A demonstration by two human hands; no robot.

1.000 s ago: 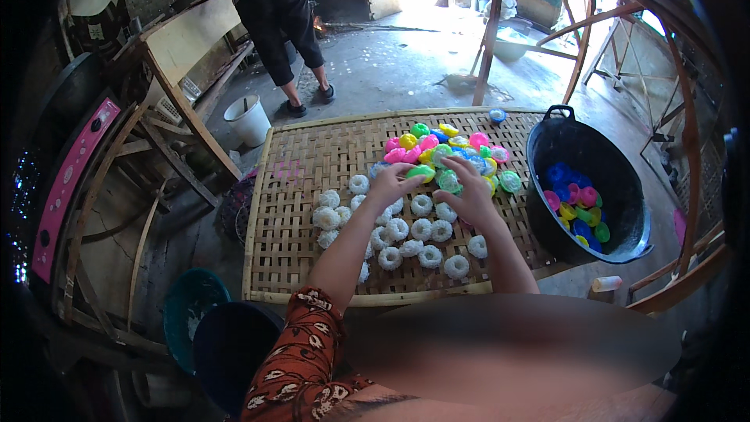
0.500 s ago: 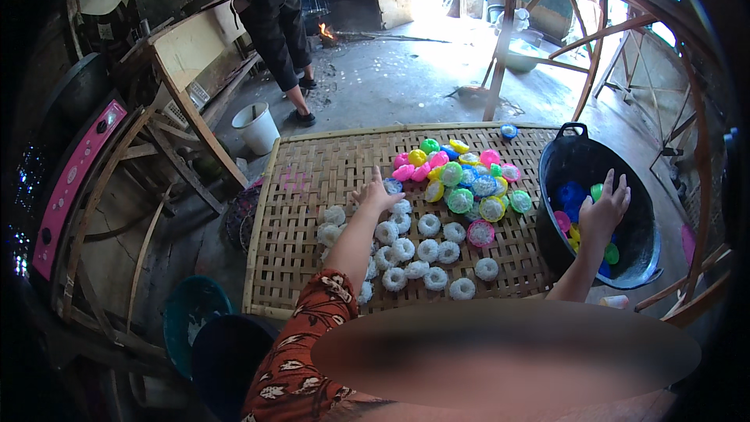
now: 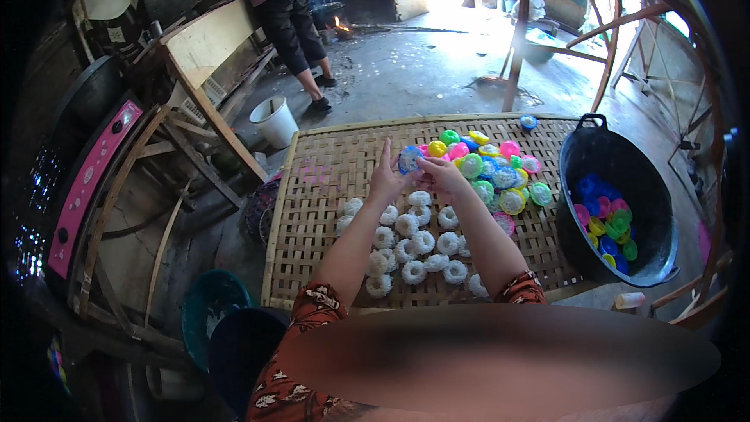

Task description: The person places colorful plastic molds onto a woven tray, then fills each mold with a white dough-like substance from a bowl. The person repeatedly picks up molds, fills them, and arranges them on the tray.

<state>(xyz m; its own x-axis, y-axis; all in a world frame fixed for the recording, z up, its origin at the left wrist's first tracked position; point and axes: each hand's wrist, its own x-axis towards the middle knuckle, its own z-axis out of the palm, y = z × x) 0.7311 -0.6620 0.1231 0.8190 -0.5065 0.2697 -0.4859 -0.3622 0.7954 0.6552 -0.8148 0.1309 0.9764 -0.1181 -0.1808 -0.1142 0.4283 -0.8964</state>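
Note:
A small blue cup-shaped plastic mould (image 3: pixel 409 159) with white grainy filling is held up over the woven bamboo tray between my two hands. My left hand (image 3: pixel 386 183) grips it from the left, index finger pointing up. From the right, the fingers of my right hand (image 3: pixel 445 177) close on its edge. Close to my wrists lie several white ring-shaped pieces (image 3: pixel 423 242) with a rough, grainy surface. Right of my right hand is a pile of filled moulds (image 3: pixel 486 166) in pink, green, yellow and blue.
The slatted bamboo tray (image 3: pixel 316 187) carries everything. At its right stands a black tub (image 3: pixel 574 187) with loose coloured moulds inside. A white bucket (image 3: pixel 273 122), a teal basin (image 3: pixel 215 289) and a pink-fronted stove (image 3: pixel 98 180) are to the left. Another person (image 3: pixel 285 16) stands beyond, near a small fire (image 3: pixel 341 25).
My right hand has come out of the black tub and moved left to the blue mould beside my left hand. The view has shifted slightly. The other person's arm has moved.

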